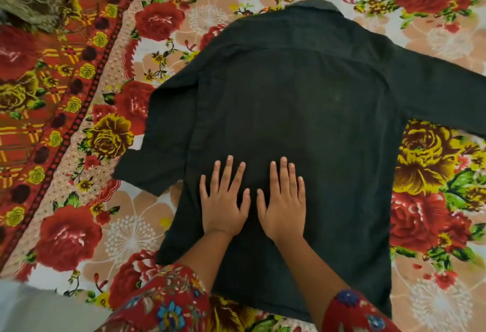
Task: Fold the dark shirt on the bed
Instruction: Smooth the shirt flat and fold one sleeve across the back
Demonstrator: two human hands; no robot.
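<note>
Two flat hands, left hand [223, 209] and right hand [285, 208], press the dark shirt [302, 100].

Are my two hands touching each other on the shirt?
Apart. The head view shows a strip of dark shirt between the thumbs of the left hand and the right hand.

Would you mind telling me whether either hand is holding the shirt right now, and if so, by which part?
Nothing is held. The left hand and right hand lie flat, fingers straight, on the lower back of the dark shirt.
</note>
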